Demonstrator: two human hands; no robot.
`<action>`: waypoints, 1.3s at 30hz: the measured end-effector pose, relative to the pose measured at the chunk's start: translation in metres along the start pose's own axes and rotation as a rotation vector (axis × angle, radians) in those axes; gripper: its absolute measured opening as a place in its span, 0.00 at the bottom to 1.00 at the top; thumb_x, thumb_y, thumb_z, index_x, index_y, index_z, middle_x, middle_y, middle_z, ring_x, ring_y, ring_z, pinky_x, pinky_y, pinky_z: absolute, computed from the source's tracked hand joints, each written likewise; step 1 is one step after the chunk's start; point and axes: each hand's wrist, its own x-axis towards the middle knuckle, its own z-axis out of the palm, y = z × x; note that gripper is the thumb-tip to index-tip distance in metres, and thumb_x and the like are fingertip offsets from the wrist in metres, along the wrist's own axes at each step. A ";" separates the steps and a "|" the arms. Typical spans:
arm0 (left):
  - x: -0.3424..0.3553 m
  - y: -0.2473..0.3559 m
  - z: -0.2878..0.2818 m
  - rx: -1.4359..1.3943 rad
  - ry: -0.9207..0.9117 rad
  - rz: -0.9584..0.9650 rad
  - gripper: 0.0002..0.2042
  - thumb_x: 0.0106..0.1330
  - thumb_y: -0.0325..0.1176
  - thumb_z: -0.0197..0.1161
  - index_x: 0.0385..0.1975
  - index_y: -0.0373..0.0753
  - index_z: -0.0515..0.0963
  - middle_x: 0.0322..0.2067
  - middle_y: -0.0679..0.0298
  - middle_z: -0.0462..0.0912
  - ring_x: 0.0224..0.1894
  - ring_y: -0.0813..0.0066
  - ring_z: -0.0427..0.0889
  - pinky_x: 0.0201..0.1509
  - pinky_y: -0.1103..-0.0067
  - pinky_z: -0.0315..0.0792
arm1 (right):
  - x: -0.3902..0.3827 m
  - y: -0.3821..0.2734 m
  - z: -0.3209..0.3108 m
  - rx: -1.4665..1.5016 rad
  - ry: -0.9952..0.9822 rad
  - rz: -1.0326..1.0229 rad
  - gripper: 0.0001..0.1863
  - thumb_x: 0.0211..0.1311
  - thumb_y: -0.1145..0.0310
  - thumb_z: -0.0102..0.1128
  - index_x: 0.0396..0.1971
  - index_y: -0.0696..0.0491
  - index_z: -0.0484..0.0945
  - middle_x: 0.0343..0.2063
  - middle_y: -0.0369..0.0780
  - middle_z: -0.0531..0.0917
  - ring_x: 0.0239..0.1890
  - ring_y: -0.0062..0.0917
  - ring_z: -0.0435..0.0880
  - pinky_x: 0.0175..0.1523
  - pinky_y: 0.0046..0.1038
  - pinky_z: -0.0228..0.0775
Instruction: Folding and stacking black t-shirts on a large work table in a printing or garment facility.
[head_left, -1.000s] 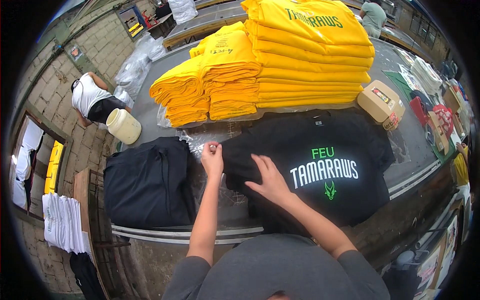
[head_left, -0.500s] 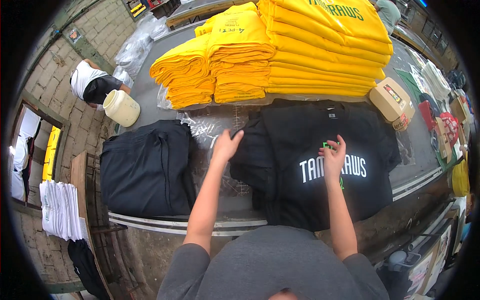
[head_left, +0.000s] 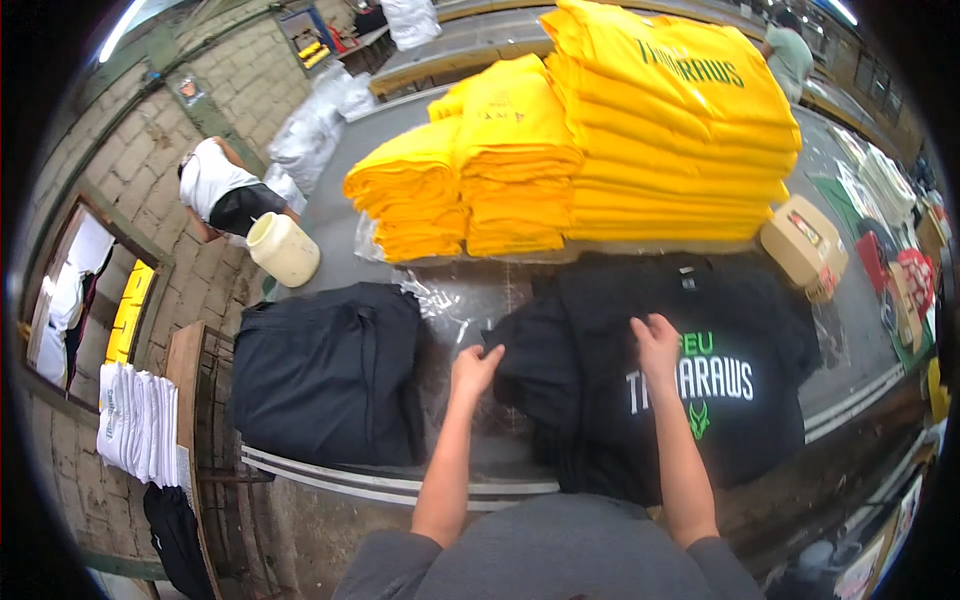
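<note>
A black T-shirt [head_left: 600,375] with a green and white print lies spread out on the table, neck opening away from me. Just at its left sleeve edge is my left hand [head_left: 474,372], thumb and fingers apart, the thumb at the cloth. My right hand [head_left: 657,350] is over the chest, left of the print and covering part of the lettering. Its fingers are bent and apart, with nothing seen in them. More black cloth shows beneath the shirt's near edge. To the left lies a stack of folded black garments [head_left: 320,385].
Tall piles of folded yellow shirts [head_left: 670,150] stand behind on the table [head_left: 465,440]. A cream plastic jar [head_left: 285,250] is at the left, a cardboard box [head_left: 803,240] at the right. White folded shirts [head_left: 138,425] hang low left. A person in white [head_left: 220,180] bends beyond the table.
My right hand has moved left across the shirt, uncovering more of the print. My left hand stays by the sleeve. The whole view has shifted, so the table sits lower in it.
</note>
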 end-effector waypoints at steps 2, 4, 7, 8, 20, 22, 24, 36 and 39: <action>-0.018 0.017 -0.015 0.108 0.105 0.124 0.23 0.52 0.49 0.65 0.20 0.29 0.75 0.19 0.49 0.78 0.26 0.58 0.81 0.33 0.68 0.71 | -0.005 -0.009 -0.012 -0.008 0.195 -0.231 0.12 0.56 0.69 0.62 0.23 0.58 0.67 0.15 0.32 0.64 0.19 0.14 0.60 0.23 0.23 0.53; -0.026 0.022 -0.024 0.078 0.154 0.141 0.22 0.53 0.48 0.65 0.17 0.30 0.73 0.17 0.48 0.77 0.26 0.52 0.80 0.32 0.67 0.70 | -0.011 -0.011 -0.035 -0.326 0.233 -0.237 0.10 0.56 0.70 0.60 0.26 0.59 0.69 0.15 0.35 0.66 0.18 0.17 0.63 0.24 0.25 0.56; -0.033 0.038 -0.032 0.113 0.266 0.211 0.20 0.55 0.47 0.64 0.20 0.32 0.75 0.21 0.47 0.78 0.28 0.47 0.79 0.32 0.64 0.70 | -0.028 -0.020 -0.042 -0.606 0.315 -0.332 0.15 0.53 0.68 0.62 0.38 0.60 0.71 0.30 0.44 0.74 0.34 0.32 0.73 0.41 0.32 0.65; -0.035 0.043 -0.034 0.189 0.314 0.239 0.19 0.54 0.47 0.64 0.20 0.33 0.76 0.21 0.47 0.78 0.29 0.47 0.79 0.33 0.63 0.70 | -0.032 -0.021 -0.043 -0.857 0.418 -0.543 0.19 0.53 0.67 0.62 0.43 0.60 0.71 0.37 0.46 0.76 0.42 0.37 0.74 0.48 0.34 0.65; -0.050 0.149 -0.051 -0.287 0.028 0.562 0.14 0.60 0.38 0.66 0.20 0.34 0.75 0.14 0.69 0.70 0.21 0.88 0.70 0.24 0.85 0.62 | -0.057 -0.101 0.074 -0.433 -0.331 -0.577 0.34 0.44 0.66 0.70 0.53 0.58 0.67 0.47 0.47 0.72 0.49 0.41 0.75 0.50 0.34 0.70; -0.055 0.158 -0.045 -0.533 -0.190 0.582 0.09 0.61 0.35 0.64 0.29 0.35 0.78 0.21 0.71 0.76 0.25 0.87 0.72 0.28 0.87 0.65 | -0.032 -0.092 0.078 -0.310 -0.171 -0.667 0.25 0.46 0.73 0.63 0.49 0.58 0.71 0.42 0.48 0.77 0.43 0.41 0.78 0.47 0.33 0.71; -0.048 0.146 -0.046 -0.503 -0.121 0.557 0.09 0.61 0.35 0.64 0.33 0.34 0.78 0.25 0.69 0.78 0.27 0.87 0.73 0.31 0.87 0.67 | -0.011 -0.093 0.056 -0.221 -0.016 -0.491 0.17 0.48 0.77 0.56 0.42 0.59 0.75 0.36 0.48 0.81 0.38 0.40 0.81 0.45 0.31 0.71; 0.062 -0.009 0.019 -0.302 -0.138 0.099 0.24 0.56 0.45 0.66 0.41 0.28 0.77 0.36 0.55 0.82 0.40 0.67 0.80 0.46 0.76 0.71 | -0.021 -0.027 -0.038 -0.558 0.286 -0.360 0.14 0.53 0.75 0.55 0.42 0.58 0.73 0.43 0.45 0.73 0.46 0.39 0.72 0.53 0.34 0.63; 0.045 0.037 0.010 -0.611 -0.242 0.177 0.08 0.59 0.33 0.64 0.30 0.35 0.76 0.25 0.70 0.77 0.28 0.85 0.73 0.33 0.85 0.66 | -0.028 -0.043 -0.027 -0.519 0.193 -0.470 0.11 0.53 0.75 0.55 0.38 0.58 0.75 0.38 0.45 0.75 0.44 0.39 0.73 0.52 0.34 0.63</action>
